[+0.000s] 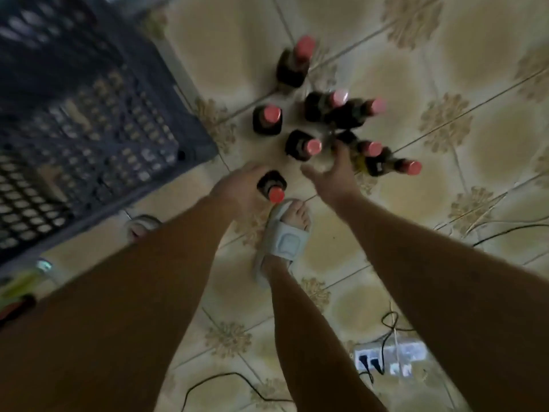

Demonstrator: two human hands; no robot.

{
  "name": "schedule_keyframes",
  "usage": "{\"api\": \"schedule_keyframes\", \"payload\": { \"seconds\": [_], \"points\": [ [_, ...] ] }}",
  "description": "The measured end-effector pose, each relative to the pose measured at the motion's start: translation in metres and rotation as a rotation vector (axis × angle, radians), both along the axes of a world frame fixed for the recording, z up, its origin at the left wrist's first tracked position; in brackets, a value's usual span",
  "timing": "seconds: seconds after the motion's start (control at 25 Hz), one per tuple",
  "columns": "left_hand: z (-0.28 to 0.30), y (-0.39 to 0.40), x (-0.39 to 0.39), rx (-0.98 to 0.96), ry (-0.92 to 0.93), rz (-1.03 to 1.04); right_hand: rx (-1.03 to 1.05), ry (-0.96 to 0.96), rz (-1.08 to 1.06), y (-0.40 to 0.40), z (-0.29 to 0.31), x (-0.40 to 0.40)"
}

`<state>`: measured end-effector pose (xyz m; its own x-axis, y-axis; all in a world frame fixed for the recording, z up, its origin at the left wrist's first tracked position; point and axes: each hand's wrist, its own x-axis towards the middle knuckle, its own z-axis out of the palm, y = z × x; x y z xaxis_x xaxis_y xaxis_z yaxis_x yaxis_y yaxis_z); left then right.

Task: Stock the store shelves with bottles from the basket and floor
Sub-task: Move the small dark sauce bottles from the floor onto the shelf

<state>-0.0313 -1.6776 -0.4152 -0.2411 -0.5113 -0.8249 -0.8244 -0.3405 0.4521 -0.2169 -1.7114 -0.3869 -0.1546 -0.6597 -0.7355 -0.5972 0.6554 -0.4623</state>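
Reaching down, the left hand (237,185) grips one bottle (271,185) on the floor (416,188); the right hand (332,173), fingers spread wide, nears seven more just beyond, all still unshelved; shelves unseen

Floor (371,40): cream tiles with a brown floral pattern at the joints. 2 feet in pale slide sandals stand on it, 1 sandal (285,239) at centre, the other sandal (142,226) to its left and partly hidden. A white power strip (392,359) lies lower right with 2 dark plugs inserted. Thin black cables (225,377) trail across the tiles. Blurred green and red items (17,289) sit at the left edge.
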Motion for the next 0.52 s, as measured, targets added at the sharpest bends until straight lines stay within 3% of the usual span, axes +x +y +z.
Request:
{"api": "schedule_keyframes", "payload": {
  "seconds": [0.16,0.28,0.52],
  "points": [
    [-0.057,0.015,-0.005,-0.132,0.128,-0.109,-0.16,0.038,0.073,0.005,-0.079,-0.006],
    [-0.064,0.018,-0.005,-0.204,0.206,-0.065,-0.247,0.048,-0.004,0.009,-0.087,0.001],
    [-0.059,0.018,0.004,-0.22,0.154,0.018,-0.278,0.031,-0.039,0.005,-0.083,0.012]
  ]
}}
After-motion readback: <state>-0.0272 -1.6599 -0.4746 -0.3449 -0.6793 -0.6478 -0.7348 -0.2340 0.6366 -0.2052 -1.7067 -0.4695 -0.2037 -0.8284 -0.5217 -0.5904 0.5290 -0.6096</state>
